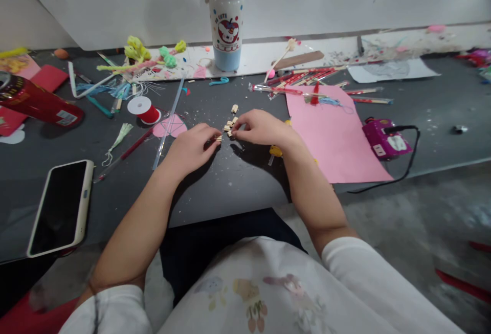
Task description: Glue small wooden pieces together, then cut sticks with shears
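My left hand [195,147] is closed, thumb and fingertips pinching a small bundle of short wooden sticks [218,138] just above the dark grey table. Close to its right, my right hand [259,128] has its fingers drawn together at the edge of a little pile of similar pale stick pieces [229,125]. Its fingertips close on one piece [230,133] at the near side of the pile, partly covered by the fingers. A separate stick bundle [235,109] lies just beyond the pile.
Left: a red thread spool [148,111], pink paper shape [171,126], clear strip [169,124], phone [61,206] and red can [42,101]. Behind stands a bottle [227,27]. Right: pink paper [333,139], yellow item [275,151] beside my wrist, purple box [385,139] with black cable.
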The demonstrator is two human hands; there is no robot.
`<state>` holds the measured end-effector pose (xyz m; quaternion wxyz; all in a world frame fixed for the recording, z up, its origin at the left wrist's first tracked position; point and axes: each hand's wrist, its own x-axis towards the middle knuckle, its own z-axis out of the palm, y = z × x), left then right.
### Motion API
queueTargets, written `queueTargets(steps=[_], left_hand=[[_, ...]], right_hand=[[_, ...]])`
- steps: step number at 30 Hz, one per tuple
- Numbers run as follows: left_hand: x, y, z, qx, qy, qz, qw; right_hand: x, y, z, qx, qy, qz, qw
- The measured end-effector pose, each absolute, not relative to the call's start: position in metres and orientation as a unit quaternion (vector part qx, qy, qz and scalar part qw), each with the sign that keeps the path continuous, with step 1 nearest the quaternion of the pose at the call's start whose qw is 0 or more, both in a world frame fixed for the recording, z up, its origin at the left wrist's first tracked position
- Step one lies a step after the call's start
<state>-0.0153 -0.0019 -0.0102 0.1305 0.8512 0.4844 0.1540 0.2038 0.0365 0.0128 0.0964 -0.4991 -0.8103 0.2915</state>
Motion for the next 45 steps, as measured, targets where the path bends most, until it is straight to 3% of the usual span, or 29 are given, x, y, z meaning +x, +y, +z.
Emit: queueTargets(steps=[9, 16, 19, 25, 33, 45], left_hand=[[-0.011, -0.005, -0.010, 0.831, 0.461, 0.241, 0.197], [-0.016, -0.002, -0.011, 0.838, 0.500, 0.180, 0.121], [-0.019, -0.002, -0.010, 0.841, 0.507, 0.158, 0.098], [-0.021, -0.002, -0.009, 0.844, 0.510, 0.144, 0.082], [-0.019, -0.002, -0.011, 0.854, 0.499, 0.126, 0.083], [-0.019, -0.002, -0.011, 0.854, 0.497, 0.128, 0.083]], right_hand=[[0.192, 0.031, 0.017, -0.436, -0.820, 0.362, 0.083], [0.207, 0.041, 0.007, -0.605, -0.761, 0.189, 0.138], [0.212, 0.043, 0.007, -0.634, -0.738, 0.174, 0.148], [0.213, 0.043, 0.009, -0.632, -0.741, 0.164, 0.156], [0.187, 0.029, -0.003, -0.515, -0.829, 0.178, 0.126], [0.188, 0.035, -0.011, -0.578, -0.806, 0.095, 0.088]])
